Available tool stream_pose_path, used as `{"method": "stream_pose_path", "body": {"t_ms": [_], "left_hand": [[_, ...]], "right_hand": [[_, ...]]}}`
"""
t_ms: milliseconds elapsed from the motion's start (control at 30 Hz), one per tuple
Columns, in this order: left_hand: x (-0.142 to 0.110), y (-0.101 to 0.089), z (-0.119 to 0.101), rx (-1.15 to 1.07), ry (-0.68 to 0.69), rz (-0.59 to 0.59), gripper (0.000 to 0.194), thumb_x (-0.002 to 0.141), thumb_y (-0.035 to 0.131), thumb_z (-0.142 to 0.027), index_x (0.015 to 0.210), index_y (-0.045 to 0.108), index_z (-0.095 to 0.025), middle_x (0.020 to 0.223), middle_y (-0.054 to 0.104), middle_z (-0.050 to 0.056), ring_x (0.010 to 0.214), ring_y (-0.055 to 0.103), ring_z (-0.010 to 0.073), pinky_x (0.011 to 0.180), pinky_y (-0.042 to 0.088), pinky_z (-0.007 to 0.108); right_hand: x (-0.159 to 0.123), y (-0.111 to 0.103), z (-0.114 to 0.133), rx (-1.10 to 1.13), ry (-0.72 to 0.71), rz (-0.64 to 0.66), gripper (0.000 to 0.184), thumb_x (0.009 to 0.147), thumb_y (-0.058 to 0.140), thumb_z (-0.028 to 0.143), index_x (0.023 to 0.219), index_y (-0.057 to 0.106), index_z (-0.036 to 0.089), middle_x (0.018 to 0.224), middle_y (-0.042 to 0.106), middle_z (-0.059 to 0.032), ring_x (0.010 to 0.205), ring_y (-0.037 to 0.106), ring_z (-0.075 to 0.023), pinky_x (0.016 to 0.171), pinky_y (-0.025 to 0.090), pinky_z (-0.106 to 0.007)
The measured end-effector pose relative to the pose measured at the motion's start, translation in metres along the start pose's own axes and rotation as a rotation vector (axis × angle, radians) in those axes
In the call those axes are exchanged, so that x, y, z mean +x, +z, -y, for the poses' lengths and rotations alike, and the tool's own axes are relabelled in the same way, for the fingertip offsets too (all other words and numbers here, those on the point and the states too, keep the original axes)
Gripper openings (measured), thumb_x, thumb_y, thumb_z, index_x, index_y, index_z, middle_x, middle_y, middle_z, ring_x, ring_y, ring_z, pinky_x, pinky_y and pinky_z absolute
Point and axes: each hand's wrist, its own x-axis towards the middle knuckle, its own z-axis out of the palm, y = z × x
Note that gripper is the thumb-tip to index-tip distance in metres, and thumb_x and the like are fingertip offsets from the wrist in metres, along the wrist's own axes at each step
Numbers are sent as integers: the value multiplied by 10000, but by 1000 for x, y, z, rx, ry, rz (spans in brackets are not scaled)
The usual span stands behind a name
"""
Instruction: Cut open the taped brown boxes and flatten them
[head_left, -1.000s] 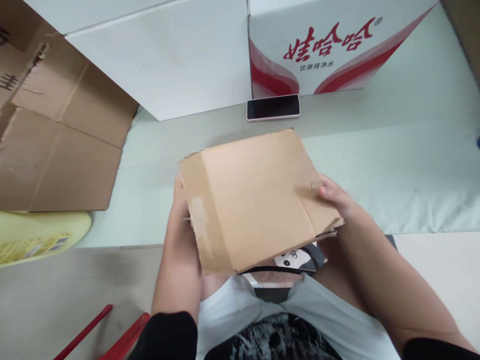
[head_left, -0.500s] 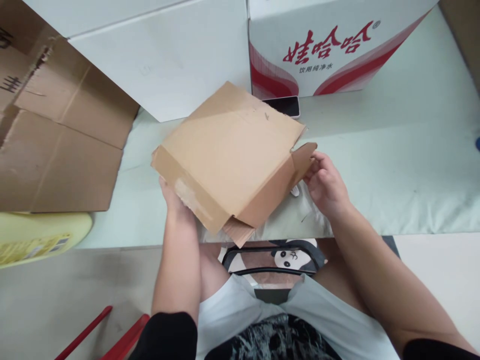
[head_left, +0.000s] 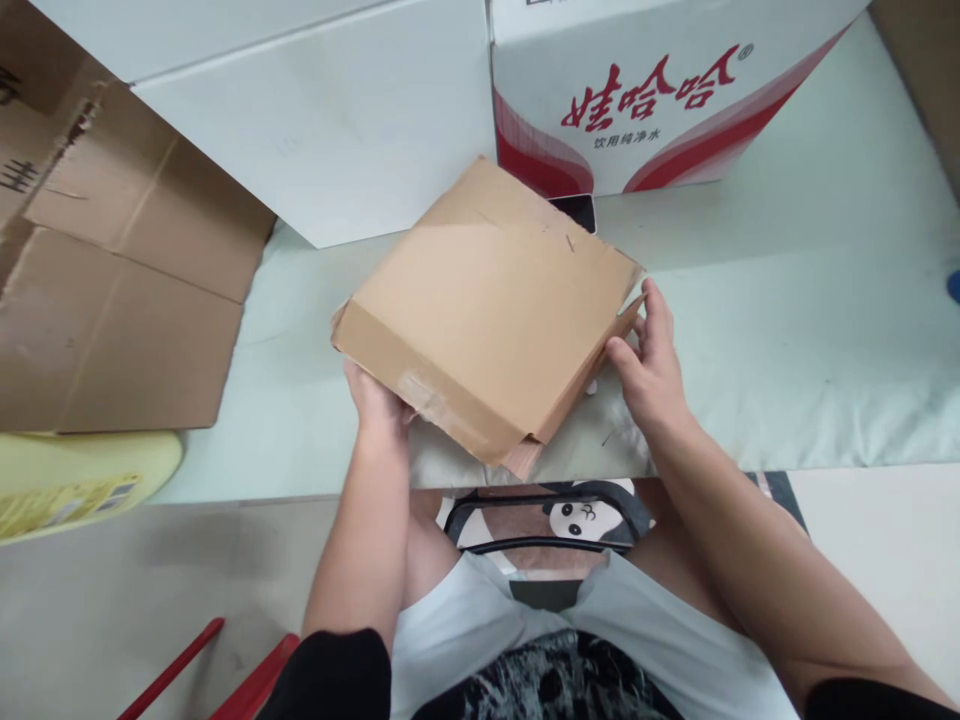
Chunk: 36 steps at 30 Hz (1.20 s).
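A brown cardboard box (head_left: pixel 487 310) is held tilted above the table, one corner pointing toward me. Tape runs along its near left side, and a flap sticks out at the near corner. My left hand (head_left: pixel 375 395) grips it from beneath the left edge; most of those fingers are hidden under the box. At the right edge, my right hand (head_left: pixel 651 360) has its thumb and fingers spread around a loose side flap and touches it.
A pale green cloth covers the table (head_left: pixel 787 350). White cartons (head_left: pixel 322 130) stand at the back, partly behind the box, with a phone (head_left: pixel 577 212) against them. On the left are a large brown carton (head_left: pixel 142 300) and a yellow container (head_left: pixel 90 480). Red legs (head_left: pixel 180 665) show on the floor.
The cardboard box has turned, with one corner now toward the back, and partly covers the phone. Its right flap, swung out half a second ago, is pressed closer in by my right hand.
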Motion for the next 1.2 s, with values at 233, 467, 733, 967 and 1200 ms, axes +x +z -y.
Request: {"method": "stream_pose_path", "body": {"t_ms": [233, 467, 733, 967, 1200], "left_hand": [[4, 1, 9, -99, 38, -81, 557, 655, 879, -671, 961, 731, -229, 920, 787, 19, 852, 745, 201, 739, 625, 281], [-2, 9, 8, 25, 179, 58, 506, 728, 874, -674, 981, 755, -252, 1027, 764, 42, 1055, 740, 242, 923, 616, 335], [-9, 16, 2, 41, 228, 127, 540, 652, 948, -640, 987, 790, -248, 1005, 773, 39, 960, 743, 227, 854, 607, 321], [-9, 8, 7, 24, 177, 44, 494, 551, 1009, -582, 815, 773, -236, 850, 773, 11, 814, 724, 186, 778, 622, 287], [-9, -1, 12, 67, 137, 28, 477, 597, 982, -548, 853, 731, -234, 713, 707, -5, 681, 706, 174, 609, 556, 266]], "right_hand": [[-1, -2, 4, -110, -28, -1, 846, 948, 544, 749, 1673, 347, 359, 1746, 328, -128, 1575, 426, -392, 1185, 519, -642], [-10, 2, 5, -135, -160, 51, 772, 998, 501, 694, 1681, 343, 369, 1782, 329, -87, 1641, 352, -369, 1239, 480, -630], [-13, -2, 9, -60, -259, 110, 1061, 878, 428, 925, 1731, 180, 346, 1829, 209, -88, 1682, 223, -421, 1311, 331, -673], [-17, 0, 9, -159, -315, 198, 1272, 765, 589, 948, 1736, 12, 363, 1854, 62, -87, 1700, 124, -434, 1352, 198, -701], [-19, 0, 18, -195, -347, 189, 1167, 799, 643, 876, 1716, 111, 389, 1852, 59, -85, 1706, 35, -441, 1340, 174, -732]]}}
